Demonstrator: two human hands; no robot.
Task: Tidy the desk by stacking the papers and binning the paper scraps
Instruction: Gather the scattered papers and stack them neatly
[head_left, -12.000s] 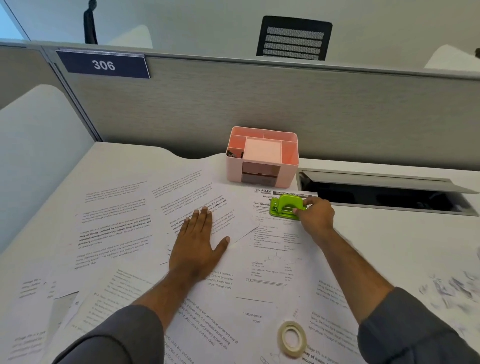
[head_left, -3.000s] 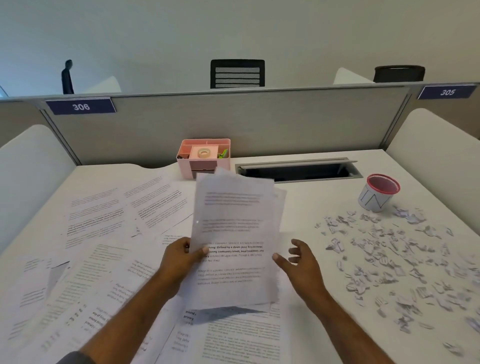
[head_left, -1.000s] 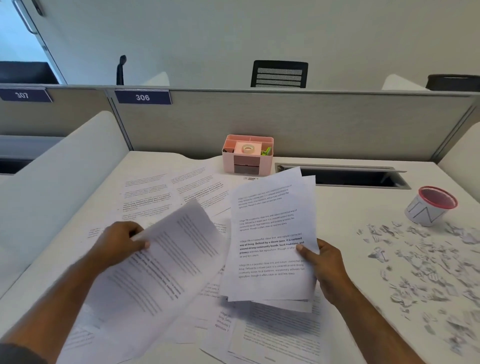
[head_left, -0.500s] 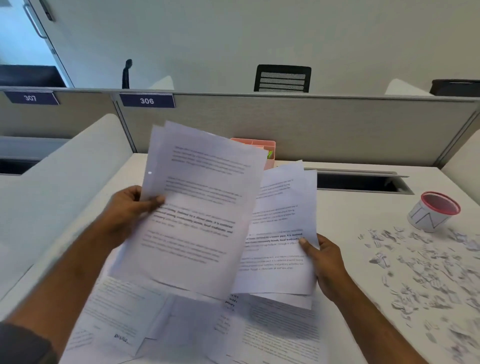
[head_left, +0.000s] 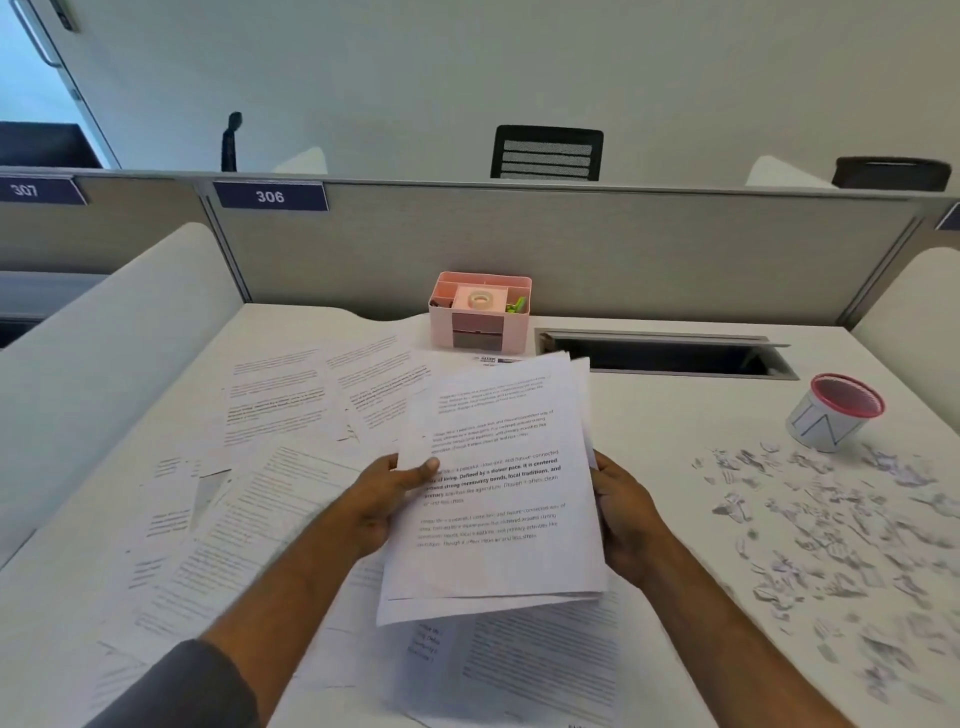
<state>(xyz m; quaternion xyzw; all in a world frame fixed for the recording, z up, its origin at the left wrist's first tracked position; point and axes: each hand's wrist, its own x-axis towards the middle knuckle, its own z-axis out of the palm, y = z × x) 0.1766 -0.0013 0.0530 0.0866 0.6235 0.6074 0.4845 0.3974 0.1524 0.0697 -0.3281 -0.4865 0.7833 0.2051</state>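
A stack of printed papers (head_left: 493, 488) is held up above the middle of the desk. My left hand (head_left: 387, 493) grips its left edge with the thumb on top, and my right hand (head_left: 621, 512) holds its right edge from behind. More loose printed sheets (head_left: 280, 415) lie spread over the left half of the desk, and others lie under the stack near the front edge. Several torn paper scraps (head_left: 826, 525) are scattered over the right side. A small white bin with a red rim (head_left: 831, 413) leans tilted at the right rear.
A pink desk organiser (head_left: 480, 312) with a tape roll and a green item stands at the back by the grey partition. A cable slot with a raised lid (head_left: 665, 353) lies to its right. White curved side panels bound the desk on both sides.
My left hand lifted a sheet from the left of the desk and brought it onto the papers in my right hand. Both hands now hold one stack.
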